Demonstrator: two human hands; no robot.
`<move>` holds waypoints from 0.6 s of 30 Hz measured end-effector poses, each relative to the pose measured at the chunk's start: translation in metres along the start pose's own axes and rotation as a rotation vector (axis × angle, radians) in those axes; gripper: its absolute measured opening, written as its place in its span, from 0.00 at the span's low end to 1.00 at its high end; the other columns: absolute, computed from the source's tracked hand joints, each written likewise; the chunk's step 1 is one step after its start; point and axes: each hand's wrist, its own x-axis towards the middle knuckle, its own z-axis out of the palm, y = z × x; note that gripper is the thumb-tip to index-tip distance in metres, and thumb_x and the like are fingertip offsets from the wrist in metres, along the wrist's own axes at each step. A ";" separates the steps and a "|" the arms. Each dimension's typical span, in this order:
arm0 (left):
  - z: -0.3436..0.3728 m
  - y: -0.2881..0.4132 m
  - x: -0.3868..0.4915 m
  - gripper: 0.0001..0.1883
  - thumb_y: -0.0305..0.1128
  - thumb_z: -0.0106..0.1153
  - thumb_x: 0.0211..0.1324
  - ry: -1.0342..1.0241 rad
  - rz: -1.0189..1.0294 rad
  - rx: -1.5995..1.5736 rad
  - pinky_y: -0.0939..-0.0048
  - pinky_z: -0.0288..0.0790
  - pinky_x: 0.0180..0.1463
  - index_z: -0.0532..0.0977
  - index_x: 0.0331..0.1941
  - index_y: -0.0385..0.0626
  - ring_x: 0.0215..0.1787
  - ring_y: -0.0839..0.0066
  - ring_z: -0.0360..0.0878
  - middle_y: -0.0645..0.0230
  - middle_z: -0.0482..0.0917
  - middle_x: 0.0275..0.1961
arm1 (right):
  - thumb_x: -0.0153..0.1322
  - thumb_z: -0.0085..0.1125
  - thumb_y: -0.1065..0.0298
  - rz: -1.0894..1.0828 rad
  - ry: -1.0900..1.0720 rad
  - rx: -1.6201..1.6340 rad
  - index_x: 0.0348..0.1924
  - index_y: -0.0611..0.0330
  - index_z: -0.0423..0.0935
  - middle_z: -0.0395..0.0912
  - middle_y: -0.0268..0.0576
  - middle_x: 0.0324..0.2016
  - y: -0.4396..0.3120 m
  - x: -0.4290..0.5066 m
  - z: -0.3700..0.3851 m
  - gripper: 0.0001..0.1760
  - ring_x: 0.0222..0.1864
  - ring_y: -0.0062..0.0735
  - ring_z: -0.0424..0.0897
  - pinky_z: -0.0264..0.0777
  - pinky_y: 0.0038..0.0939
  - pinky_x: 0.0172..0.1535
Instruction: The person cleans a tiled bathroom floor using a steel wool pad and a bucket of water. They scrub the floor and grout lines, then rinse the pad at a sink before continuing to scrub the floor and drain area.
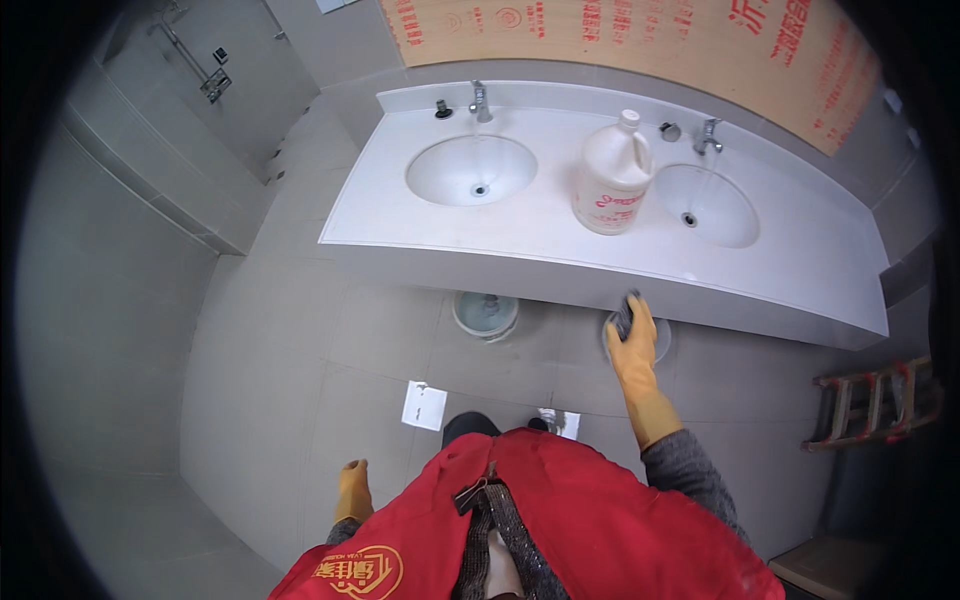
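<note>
My right hand [634,334], in a long yellow rubber glove, grips a dark grey pad or cloth [625,319] at the front face of the vanity counter. A whitish bucket [663,341] stands on the floor beneath that hand, partly covered by it. My left hand [355,484], gloved alike, hangs low beside my red vest; how far its fingers are closed is unclear. On the white countertop [525,236], a large translucent plastic jug [611,176] with a white cap stands between the left basin [471,171] and the right basin [720,206].
A second bucket [486,315] holds bluish water under the counter edge. Chrome faucets [481,103] [707,139] rise behind the basins, and water seems to run from both. Printed protective board [615,45] covers the wall. A stepladder [874,405] is at right.
</note>
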 end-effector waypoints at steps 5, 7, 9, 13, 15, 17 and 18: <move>-0.010 0.041 -0.028 0.27 0.40 0.68 0.68 0.037 -0.029 -0.164 0.59 0.79 0.62 0.78 0.65 0.39 0.61 0.64 0.84 0.57 0.86 0.58 | 0.69 0.73 0.67 -0.229 -0.141 0.155 0.71 0.65 0.72 0.67 0.64 0.74 -0.079 0.102 0.074 0.38 0.74 0.65 0.68 0.63 0.46 0.76; -0.021 0.061 -0.026 0.26 0.40 0.67 0.68 0.050 -0.061 -0.221 0.61 0.80 0.58 0.78 0.65 0.40 0.59 0.66 0.84 0.59 0.86 0.57 | 0.69 0.73 0.66 -0.227 -0.145 0.143 0.71 0.65 0.71 0.67 0.65 0.74 -0.092 0.135 0.108 0.38 0.74 0.66 0.68 0.64 0.46 0.76; -0.032 0.090 -0.015 0.25 0.40 0.66 0.69 0.064 -0.052 -0.260 0.62 0.80 0.57 0.78 0.65 0.40 0.57 0.68 0.84 0.61 0.86 0.56 | 0.70 0.72 0.64 -0.200 -0.100 0.111 0.71 0.65 0.71 0.67 0.65 0.74 -0.097 0.164 0.142 0.38 0.73 0.66 0.69 0.64 0.47 0.76; -0.044 0.210 0.028 0.25 0.39 0.64 0.71 0.066 0.162 -0.189 0.63 0.78 0.61 0.78 0.66 0.39 0.58 0.68 0.85 0.60 0.86 0.59 | 0.71 0.71 0.59 0.048 -0.016 -0.143 0.71 0.63 0.72 0.64 0.61 0.76 -0.102 0.193 0.196 0.38 0.73 0.65 0.68 0.65 0.49 0.74; -0.037 0.300 0.046 0.24 0.38 0.63 0.73 0.056 0.349 -0.084 0.63 0.77 0.65 0.78 0.66 0.38 0.61 0.67 0.84 0.57 0.85 0.61 | 0.71 0.69 0.58 0.020 0.034 -0.209 0.71 0.62 0.73 0.65 0.60 0.76 -0.107 0.197 0.215 0.37 0.70 0.65 0.70 0.66 0.52 0.72; -0.012 0.406 0.065 0.23 0.37 0.62 0.74 0.066 0.580 0.064 0.62 0.75 0.69 0.79 0.66 0.37 0.65 0.64 0.83 0.54 0.85 0.63 | 0.71 0.68 0.59 -0.035 0.033 -0.277 0.70 0.62 0.73 0.66 0.59 0.75 -0.113 0.199 0.227 0.36 0.68 0.65 0.71 0.66 0.53 0.71; 0.005 0.459 0.071 0.22 0.37 0.61 0.75 0.066 0.693 0.137 0.61 0.75 0.70 0.79 0.65 0.36 0.67 0.63 0.83 0.52 0.85 0.63 | 0.71 0.68 0.59 0.018 0.013 -0.319 0.71 0.62 0.73 0.66 0.59 0.75 -0.115 0.200 0.231 0.36 0.67 0.65 0.71 0.66 0.53 0.71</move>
